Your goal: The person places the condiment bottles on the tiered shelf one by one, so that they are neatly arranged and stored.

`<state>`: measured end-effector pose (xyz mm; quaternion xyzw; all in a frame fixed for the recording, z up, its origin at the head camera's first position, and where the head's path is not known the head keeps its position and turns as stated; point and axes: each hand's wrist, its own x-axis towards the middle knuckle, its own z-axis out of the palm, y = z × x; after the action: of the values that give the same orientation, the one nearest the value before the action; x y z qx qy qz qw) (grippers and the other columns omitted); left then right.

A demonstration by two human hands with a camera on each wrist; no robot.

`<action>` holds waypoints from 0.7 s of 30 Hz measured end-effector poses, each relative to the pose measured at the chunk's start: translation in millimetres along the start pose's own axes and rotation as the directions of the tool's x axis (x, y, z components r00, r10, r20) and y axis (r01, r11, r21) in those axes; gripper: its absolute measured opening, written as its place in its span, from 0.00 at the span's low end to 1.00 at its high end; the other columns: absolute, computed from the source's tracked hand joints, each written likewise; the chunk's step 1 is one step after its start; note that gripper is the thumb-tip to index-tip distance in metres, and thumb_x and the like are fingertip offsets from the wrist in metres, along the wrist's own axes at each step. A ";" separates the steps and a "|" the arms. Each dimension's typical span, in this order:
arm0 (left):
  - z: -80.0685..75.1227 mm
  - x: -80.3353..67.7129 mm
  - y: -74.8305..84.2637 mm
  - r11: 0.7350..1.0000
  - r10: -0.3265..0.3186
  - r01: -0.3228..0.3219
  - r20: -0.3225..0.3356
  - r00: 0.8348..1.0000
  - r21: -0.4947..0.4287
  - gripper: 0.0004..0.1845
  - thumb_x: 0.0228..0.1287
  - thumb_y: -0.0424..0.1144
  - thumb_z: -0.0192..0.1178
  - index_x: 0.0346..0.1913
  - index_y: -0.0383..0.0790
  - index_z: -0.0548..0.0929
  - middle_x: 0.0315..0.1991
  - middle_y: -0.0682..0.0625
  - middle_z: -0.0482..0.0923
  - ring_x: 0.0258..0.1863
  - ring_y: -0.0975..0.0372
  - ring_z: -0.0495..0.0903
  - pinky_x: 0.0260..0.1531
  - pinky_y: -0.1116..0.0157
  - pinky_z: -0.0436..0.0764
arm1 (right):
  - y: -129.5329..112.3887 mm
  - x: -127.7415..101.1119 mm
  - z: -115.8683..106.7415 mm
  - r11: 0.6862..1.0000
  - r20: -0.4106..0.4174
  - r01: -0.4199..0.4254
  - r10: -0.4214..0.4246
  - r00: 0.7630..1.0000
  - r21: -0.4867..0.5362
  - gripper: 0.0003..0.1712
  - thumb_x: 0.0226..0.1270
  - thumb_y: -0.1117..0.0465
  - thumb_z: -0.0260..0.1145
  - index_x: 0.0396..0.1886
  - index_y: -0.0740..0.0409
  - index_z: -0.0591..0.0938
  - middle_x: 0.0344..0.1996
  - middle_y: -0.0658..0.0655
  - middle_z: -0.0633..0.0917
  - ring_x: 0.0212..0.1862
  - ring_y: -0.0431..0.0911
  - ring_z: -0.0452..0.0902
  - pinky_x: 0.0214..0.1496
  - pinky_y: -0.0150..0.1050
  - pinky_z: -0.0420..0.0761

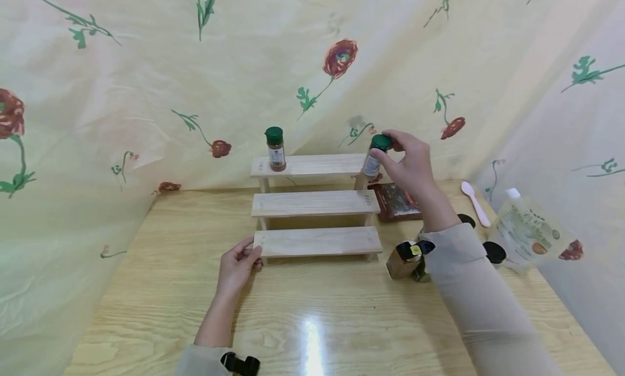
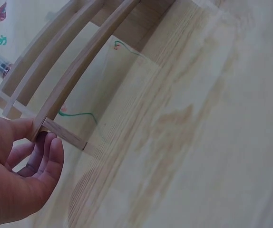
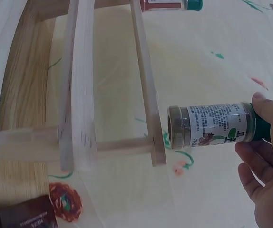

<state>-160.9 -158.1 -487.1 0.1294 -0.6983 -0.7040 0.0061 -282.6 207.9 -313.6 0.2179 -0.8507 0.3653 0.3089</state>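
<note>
A three-step wooden rack stands on the table near the back wall. My left hand pinches the left end of its lowest step, thumb on top and fingers below, as the left wrist view shows. With its thumb and fingers my right hand grips a spice jar by the green cap. In the right wrist view that jar hangs just off the top step's right end, its base toward the step. Another green-capped spice jar stands upright at the top step's left end.
Right of the rack lies a dark red packet. Black-capped bottles stand under the right forearm, with more black lids beyond. A pink spoon and a white-capped pouch are at far right. Flowered cloth covers the walls.
</note>
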 end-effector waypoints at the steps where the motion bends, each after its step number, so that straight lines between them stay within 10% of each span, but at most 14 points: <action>1: -0.3 -0.5 -0.2 1.000 0.002 -0.002 -0.001 1.000 -0.001 0.23 0.71 0.32 0.63 0.66 0.31 0.76 0.36 0.47 0.77 0.30 0.63 0.83 0.35 0.70 0.89 | -2.4 1.8 3.2 1.000 0.004 -0.002 0.002 1.000 0.006 0.24 0.63 0.63 0.76 0.57 0.69 0.82 0.48 0.65 0.86 0.43 0.53 0.80 0.48 0.38 0.79; 8: 0.7 -1.1 0.0 1.000 0.004 -0.004 -0.004 1.000 -0.030 0.23 0.70 0.32 0.65 0.66 0.29 0.77 0.35 0.47 0.78 0.29 0.63 0.83 0.34 0.71 0.88 | -14.4 13.2 25.6 0.999 0.047 -0.001 -0.001 0.999 0.046 0.26 0.64 0.63 0.76 0.58 0.69 0.81 0.50 0.65 0.85 0.46 0.55 0.80 0.50 0.53 0.82; 21: 0.8 0.4 -1.3 0.999 0.008 -0.008 -0.007 1.000 -0.031 0.22 0.70 0.30 0.64 0.64 0.29 0.78 0.35 0.47 0.79 0.29 0.62 0.83 0.33 0.71 0.88 | -32.1 42.2 60.7 0.996 0.134 -0.053 0.042 0.990 0.078 0.27 0.67 0.58 0.74 0.61 0.66 0.80 0.49 0.64 0.85 0.47 0.54 0.81 0.51 0.49 0.84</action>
<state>-161.2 -157.4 -488.4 0.1290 -0.6878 -0.7142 0.0132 -315.8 135.5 -302.0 0.2339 -0.8586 0.3917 0.2337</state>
